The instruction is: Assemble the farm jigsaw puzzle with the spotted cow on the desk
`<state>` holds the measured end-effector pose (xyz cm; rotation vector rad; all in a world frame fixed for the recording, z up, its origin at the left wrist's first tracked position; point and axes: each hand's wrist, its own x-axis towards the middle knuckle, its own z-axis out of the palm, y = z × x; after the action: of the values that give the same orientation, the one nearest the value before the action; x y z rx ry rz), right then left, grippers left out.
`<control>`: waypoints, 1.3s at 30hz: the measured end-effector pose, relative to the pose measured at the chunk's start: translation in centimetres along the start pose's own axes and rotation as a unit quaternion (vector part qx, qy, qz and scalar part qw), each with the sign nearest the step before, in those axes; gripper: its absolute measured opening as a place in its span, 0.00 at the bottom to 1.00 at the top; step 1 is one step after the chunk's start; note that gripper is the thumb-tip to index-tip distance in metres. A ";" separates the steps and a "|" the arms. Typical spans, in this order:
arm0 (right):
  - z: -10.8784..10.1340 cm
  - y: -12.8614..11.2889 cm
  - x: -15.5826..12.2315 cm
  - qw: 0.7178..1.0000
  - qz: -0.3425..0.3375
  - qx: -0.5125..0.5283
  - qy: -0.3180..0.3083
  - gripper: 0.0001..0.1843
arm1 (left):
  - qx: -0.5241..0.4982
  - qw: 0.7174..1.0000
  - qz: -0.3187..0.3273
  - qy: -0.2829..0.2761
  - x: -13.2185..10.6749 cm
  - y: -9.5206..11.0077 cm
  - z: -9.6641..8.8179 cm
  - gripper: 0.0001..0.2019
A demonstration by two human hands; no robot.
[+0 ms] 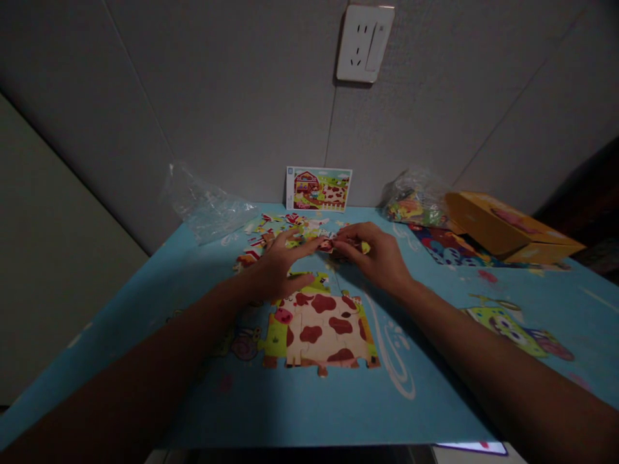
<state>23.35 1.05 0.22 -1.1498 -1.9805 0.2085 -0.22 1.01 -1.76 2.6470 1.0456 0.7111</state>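
The flat white-and-brown cow puzzle looks mostly joined in the lower middle, but many colourful loose puzzle pieces are left near the centre, the left hand's grip loose, the right hand's seemingly pinching a small reddish piece.

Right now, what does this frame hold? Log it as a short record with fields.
Left hand: open, over the loose pieces
Right hand: at the pieces' right edge; grip unclear
Cow section: joined, flat on the table
Card: propped upright at the wall
Back left: clear bag
Back right: filled bag, orange box
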 end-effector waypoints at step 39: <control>-2.0 3.0 0.6 0.971 0.012 -0.190 -0.144 0.35 | 0.111 0.981 -0.139 0.080 0.4 -0.3 -0.4 0.29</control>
<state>26.54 2.76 0.36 -1.4525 -2.3312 0.0038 -0.32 1.54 -1.37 2.5737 1.5874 0.7959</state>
